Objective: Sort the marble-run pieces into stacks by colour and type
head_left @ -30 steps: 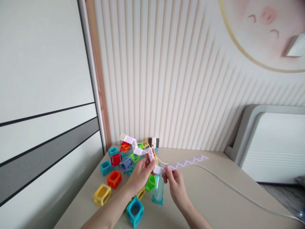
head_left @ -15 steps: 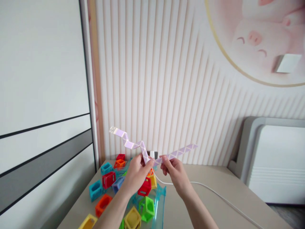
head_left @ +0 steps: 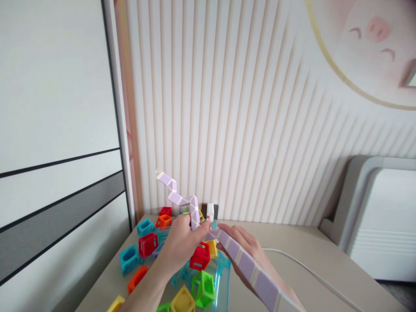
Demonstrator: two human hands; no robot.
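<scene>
A purple and white segmented snake toy [head_left: 194, 209] is held in the air above the table. My left hand [head_left: 183, 238] grips it near its middle, thumb and fingers pinched round a segment. From there one zigzag part rises to the upper left and ends in a clear segment. The other part runs straight toward the camera at the lower right, lying over my right hand [head_left: 242, 242]. My right hand's fingers are close together behind and beside this straight part, touching it.
Colourful hollow blocks, such as a red block [head_left: 200, 255] and a green block [head_left: 203, 289], lie around a clear blue plastic piece [head_left: 222, 281] on the table [head_left: 292, 268]. A white cable [head_left: 302, 262] runs right. A ribbed wall [head_left: 227, 108] stands behind.
The toy's straight part has swung from pointing right to pointing toward the camera. My right hand has turned from a pinch to lying along it. The view has shifted slightly right.
</scene>
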